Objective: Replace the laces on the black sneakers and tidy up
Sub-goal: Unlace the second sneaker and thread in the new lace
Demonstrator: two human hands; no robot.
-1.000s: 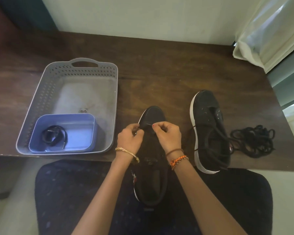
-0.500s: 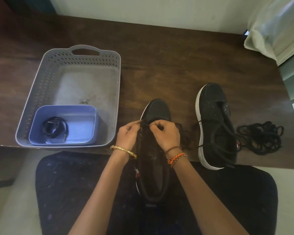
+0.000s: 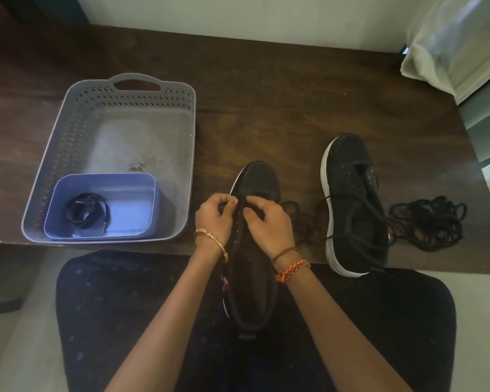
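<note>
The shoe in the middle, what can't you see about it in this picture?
1. Head view: whether a lace end is pinched; the left hand and right hand cover that spot on the middle sneaker.
2. Head view: the eyelets there; fingers hide most, the rest too small.
3. Head view: its heel and sole, dark against the lap.

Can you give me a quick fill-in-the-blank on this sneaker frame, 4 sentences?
1. The small blue tub sits inside the grey ____.
2. Both hands work on the sneaker nearer the ____.
3. The loose pile of black laces lies to the ____ of the other sneaker.
4. The gold bangle is on the ____ wrist.

Missing: basket; basket; right; left
</note>
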